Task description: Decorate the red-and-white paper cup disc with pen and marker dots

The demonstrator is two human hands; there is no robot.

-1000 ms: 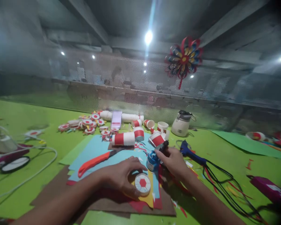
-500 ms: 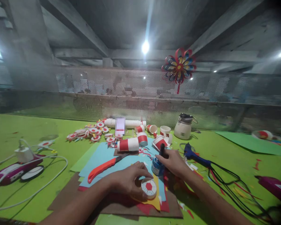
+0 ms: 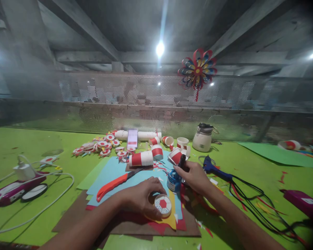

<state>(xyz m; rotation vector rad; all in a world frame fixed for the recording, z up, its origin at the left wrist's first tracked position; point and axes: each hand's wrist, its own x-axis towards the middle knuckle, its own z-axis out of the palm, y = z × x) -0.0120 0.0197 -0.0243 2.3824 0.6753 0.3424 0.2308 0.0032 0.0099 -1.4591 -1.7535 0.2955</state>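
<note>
My left hand (image 3: 150,198) is closed round the edge of a small white paper cup base (image 3: 162,205) with a red hexagon and a dotted pattern. It is held over yellow paper (image 3: 169,222). My right hand (image 3: 194,175) grips the black cap (image 3: 182,161) of a small blue glass bottle (image 3: 173,181). The bottle stands on the paper pile just beyond the cup base. Whether the cap is still seated on the bottle I cannot tell. An orange utility knife (image 3: 113,187) lies to the left of my left hand.
Red-and-white paper cups (image 3: 141,158) lie beyond my hands, with finished-looking discs (image 3: 102,145) piled at the left. A phone (image 3: 132,138) leans upright there. At right are a blue glue gun (image 3: 217,171) with black cable and a jug (image 3: 202,138). A power strip (image 3: 18,187) sits left.
The view has shifted slightly. The black cap now leans a little to the right as my right hand holds it. My left hand keeps the cup base in about the same place.
</note>
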